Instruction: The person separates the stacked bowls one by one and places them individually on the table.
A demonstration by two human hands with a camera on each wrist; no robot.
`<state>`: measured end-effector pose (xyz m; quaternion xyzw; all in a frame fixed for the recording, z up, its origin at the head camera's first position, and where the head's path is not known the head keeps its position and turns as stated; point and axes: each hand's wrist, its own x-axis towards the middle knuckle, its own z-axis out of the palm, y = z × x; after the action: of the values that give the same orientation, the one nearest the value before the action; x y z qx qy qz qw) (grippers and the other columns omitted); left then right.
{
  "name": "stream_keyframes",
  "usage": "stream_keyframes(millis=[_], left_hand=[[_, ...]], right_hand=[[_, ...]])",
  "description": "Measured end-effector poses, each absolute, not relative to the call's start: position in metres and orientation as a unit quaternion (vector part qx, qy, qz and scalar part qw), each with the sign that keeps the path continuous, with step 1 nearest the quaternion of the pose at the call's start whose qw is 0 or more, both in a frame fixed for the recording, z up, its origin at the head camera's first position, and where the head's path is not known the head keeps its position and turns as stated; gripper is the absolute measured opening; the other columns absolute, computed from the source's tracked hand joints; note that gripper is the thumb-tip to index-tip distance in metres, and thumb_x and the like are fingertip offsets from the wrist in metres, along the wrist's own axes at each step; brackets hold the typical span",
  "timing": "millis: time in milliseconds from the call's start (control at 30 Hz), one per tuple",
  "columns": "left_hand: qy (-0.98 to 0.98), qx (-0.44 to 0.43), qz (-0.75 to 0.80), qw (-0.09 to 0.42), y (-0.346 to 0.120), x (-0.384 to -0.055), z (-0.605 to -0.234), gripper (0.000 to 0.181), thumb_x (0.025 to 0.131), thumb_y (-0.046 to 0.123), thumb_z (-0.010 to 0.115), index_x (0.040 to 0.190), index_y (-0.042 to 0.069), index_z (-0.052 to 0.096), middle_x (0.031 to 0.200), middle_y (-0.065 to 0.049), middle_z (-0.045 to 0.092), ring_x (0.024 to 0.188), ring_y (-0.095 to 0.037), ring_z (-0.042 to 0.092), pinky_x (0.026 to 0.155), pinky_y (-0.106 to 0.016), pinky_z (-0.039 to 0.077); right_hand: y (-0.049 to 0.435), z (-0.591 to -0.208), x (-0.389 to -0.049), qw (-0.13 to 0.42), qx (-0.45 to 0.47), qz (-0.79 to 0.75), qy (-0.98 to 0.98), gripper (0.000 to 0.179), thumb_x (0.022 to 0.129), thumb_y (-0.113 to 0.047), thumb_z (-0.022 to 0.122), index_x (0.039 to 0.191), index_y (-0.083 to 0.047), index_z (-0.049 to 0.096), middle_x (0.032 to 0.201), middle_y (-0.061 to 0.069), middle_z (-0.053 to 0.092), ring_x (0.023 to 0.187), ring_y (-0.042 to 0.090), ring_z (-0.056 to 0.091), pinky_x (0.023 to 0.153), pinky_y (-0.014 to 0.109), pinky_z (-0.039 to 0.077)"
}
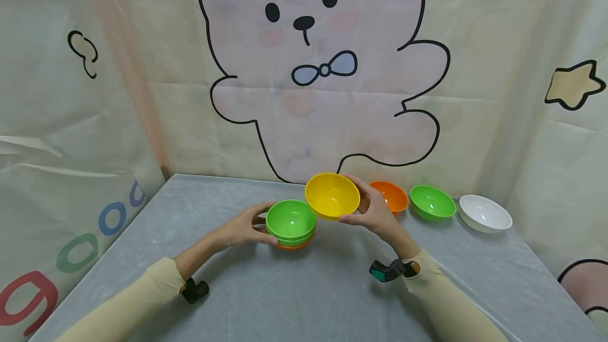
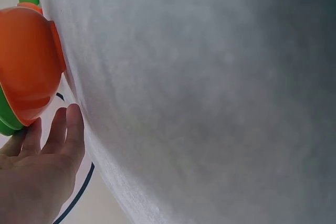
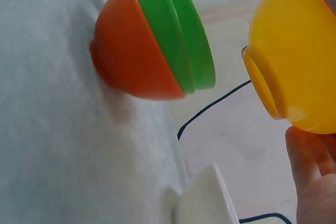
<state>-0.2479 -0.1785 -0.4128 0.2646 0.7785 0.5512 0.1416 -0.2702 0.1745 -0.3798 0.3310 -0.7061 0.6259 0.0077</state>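
Left of the table's middle stands a stack of bowls, with green bowls [image 1: 291,218] nested in an orange bowl [image 3: 128,45] at the bottom. My left hand [image 1: 247,225] holds this stack from its left side, thumb at the front and the other fingers farther back. My right hand [image 1: 375,215] grips a yellow bowl [image 1: 332,195] by its right side, thumb low at the front. The yellow bowl is off the table, just right of and above the stack, its inside facing the head camera. In the right wrist view its base hangs apart from the stack.
On the back right of the grey-covered table [image 1: 309,300] stand an orange bowl [image 1: 391,197], a green bowl [image 1: 432,202] and a white bowl [image 1: 484,214] in a row. Printed cloth [image 1: 323,120] hangs behind the table and at both sides.
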Motion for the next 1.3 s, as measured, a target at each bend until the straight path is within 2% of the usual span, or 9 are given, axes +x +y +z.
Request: stream_keyframes(millis=[400, 800, 1300], left_hand=[[0.773, 0.267, 0.557, 0.142, -0.179, -0.249, -0.416, 0.085, 0.086, 0.012, 0.085, 0.156, 0.007, 0.037, 0.149, -0.013, 0.045, 0.130, -0.036, 0.051, 0.105, -0.044, 0.045], [0.776, 0.272, 0.551, 0.143, -0.179, -0.250, -0.416, 0.084, 0.087, 0.013, 0.084, 0.156, 0.007, 0.037, 0.150, -0.013, 0.045, 0.130, -0.037, 0.052, 0.103, -0.043, 0.047], [0.777, 0.267, 0.551, 0.147, -0.178, -0.249, -0.414, 0.087, 0.086, 0.014, 0.085, 0.157, 0.009, 0.036, 0.149, -0.011, 0.045, 0.129, -0.036, 0.053, 0.103, -0.043, 0.048]], right_hand=[[0.195, -0.393, -0.263, -0.002, 0.310, 0.617, -0.723, 0.087, 0.081, 0.002, 0.085, 0.154, 0.001, 0.037, 0.151, 0.017, 0.042, 0.132, 0.032, 0.047, 0.103, 0.030, 0.045], [0.226, -0.406, -0.258, -0.018, 0.282, 0.618, -0.733, 0.087, 0.079, 0.004, 0.085, 0.152, -0.001, 0.039, 0.149, 0.017, 0.042, 0.130, 0.029, 0.048, 0.101, 0.031, 0.047], [0.270, -0.417, -0.244, 0.034, 0.266, 0.570, -0.776, 0.081, 0.081, 0.005, 0.083, 0.150, 0.002, 0.041, 0.142, 0.021, 0.047, 0.119, 0.011, 0.055, 0.097, 0.024, 0.048]])
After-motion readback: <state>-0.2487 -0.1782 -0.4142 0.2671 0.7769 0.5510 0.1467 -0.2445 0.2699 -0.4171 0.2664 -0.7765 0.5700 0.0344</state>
